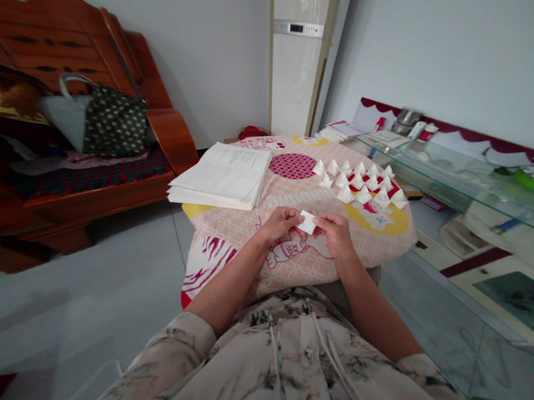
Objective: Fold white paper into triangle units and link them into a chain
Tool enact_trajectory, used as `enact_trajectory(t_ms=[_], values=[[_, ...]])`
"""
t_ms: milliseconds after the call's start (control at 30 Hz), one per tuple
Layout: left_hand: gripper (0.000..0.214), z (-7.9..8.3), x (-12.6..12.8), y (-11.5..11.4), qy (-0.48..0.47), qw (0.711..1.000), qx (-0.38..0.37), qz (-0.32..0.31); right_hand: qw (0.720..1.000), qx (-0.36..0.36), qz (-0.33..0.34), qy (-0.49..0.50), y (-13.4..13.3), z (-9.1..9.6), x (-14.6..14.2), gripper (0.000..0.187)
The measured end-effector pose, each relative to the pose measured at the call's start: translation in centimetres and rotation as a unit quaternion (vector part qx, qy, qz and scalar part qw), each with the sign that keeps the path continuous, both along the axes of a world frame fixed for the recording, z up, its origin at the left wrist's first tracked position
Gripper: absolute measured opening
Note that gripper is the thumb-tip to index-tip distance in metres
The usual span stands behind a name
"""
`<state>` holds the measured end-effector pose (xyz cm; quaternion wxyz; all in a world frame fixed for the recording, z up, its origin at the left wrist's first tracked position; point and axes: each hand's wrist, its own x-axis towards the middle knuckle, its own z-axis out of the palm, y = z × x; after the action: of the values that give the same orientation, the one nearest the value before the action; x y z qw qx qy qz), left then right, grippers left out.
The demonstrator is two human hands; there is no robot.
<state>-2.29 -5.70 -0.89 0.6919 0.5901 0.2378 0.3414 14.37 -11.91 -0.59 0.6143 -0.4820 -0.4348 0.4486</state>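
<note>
Soft, even daylight fills the room, casting only faint shadows. The white cabinet shows glare near its top, and the glass shelf reflects light. Edges bend and smear from wide-angle distortion; the centre is fairly sharp.

A patterned pink cloth covers the table — bearing stacked paper sheets and small folded paper pieces.

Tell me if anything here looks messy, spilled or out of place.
Nothing stands out. Both hands, left and right, hold a small white paper; folded paper pieces sit grouped on the patterned cloth, beside a paper stack.
</note>
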Motion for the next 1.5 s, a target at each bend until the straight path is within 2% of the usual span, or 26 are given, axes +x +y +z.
enact_trajectory(t_ms=[133, 167, 267, 333, 400, 467, 533, 633, 700, 800, 967, 1067, 1267, 1500], values=[[0.045, -0.5, 0.3, 0.3, 0.010, 1.000, 0.028, -0.004, 0.998, 0.013, -0.056, -0.022, 0.5, -0.6, 0.2, 0.020], [0.040, -0.7, 0.4, 0.4, 0.016, 0.999, 0.046, 0.014, 0.996, 0.018, -0.073, -0.038, 0.6, -0.7, 0.3, 0.021], [0.026, -1.0, 0.7, 0.8, 0.035, 0.988, 0.085, 0.120, 0.980, 0.053, -0.139, -0.129, 0.6, -0.9, 0.5, 0.022], [0.024, -1.1, 0.7, 0.9, 0.035, 0.986, 0.064, 0.150, 0.955, 0.097, -0.175, -0.219, 0.5, -1.0, 0.4, 0.020], [0.029, -0.9, 0.8, 0.7, 0.017, 0.992, 0.017, 0.121, 0.917, 0.147, -0.190, -0.317, 0.3, -1.0, 0.0, 0.017], [0.037, -0.5, 0.8, 0.3, -0.008, 0.996, -0.024, 0.086, 0.876, 0.197, -0.177, -0.402, 0.2, -1.2, -0.5, 0.019], [0.043, -0.2, 0.8, 0.1, -0.026, 0.995, -0.051, 0.077, 0.839, 0.242, -0.150, -0.463, 0.2, -1.4, -1.1, 0.021], [0.046, 0.1, 0.7, 0.0, -0.043, 0.992, -0.072, 0.095, 0.795, 0.293, -0.117, -0.518, 0.3, -1.6, -1.7, 0.022], [0.044, 0.1, 0.7, 0.1, -0.048, 0.988, -0.079, 0.121, 0.781, 0.310, -0.102, -0.532, 0.3, -1.6, -1.8, 0.020], [0.037, 0.1, 0.6, 0.3, -0.042, 0.983, -0.095, 0.153, 0.791, 0.327, -0.117, -0.504, 0.1, -1.5, -1.5, 0.022], [0.025, 0.5, 0.2, 0.3, -0.040, 0.984, -0.111, 0.135, 0.815, 0.328, -0.186, -0.439, 0.1, -1.2, -0.3, 0.037], [0.023, 0.8, 0.0, 0.2, -0.038, 0.985, -0.118, 0.117, 0.827, 0.322, -0.163, -0.432, 0.2, -1.1, 0.0, 0.040], [0.020, 0.8, -0.1, 0.1, -0.026, 0.988, -0.119, 0.091, 0.850, 0.290, -0.099, -0.430, 0.1, -1.2, 0.2, 0.032], [0.027, 0.6, -0.1, 0.3, -0.018, 0.989, -0.119, 0.085, 0.851, 0.285, -0.060, -0.438, 0.0, -1.4, 0.2, 0.031]])
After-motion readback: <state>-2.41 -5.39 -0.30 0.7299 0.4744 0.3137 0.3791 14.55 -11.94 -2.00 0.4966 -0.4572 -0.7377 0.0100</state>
